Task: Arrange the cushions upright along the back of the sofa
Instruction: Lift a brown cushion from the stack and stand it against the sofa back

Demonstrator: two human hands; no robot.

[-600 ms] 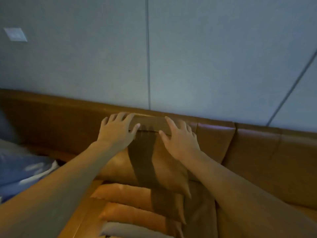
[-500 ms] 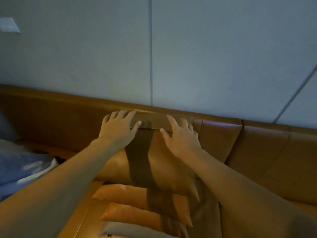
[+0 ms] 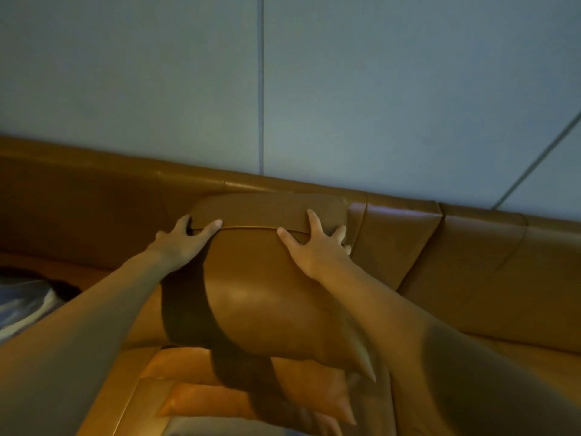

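Cushions: three visible, your top cushion (image 3: 267, 297) over two orange cushions (image 3: 201, 401) | your left hand (image 3: 185, 243), right hand (image 3: 314, 250) grip its upper edge, fingers (image 3: 311, 220) spread | sofa (image 3: 471, 262) backrest just behind.

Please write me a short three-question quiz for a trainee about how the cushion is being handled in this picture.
1. True or false: both hands are on the brown cushion.
2. Which part of that cushion do the hands hold? A) its top edge B) its bottom corners C) its dark band
3. What lies on the seat below the held cushion?

Key
1. True: the left hand and the right hand both grip it.
2. A: the fingers curl over the top edge, close to the sofa back.
3. More cushions: the orange cushions lie flat in a stack, not yet upright.
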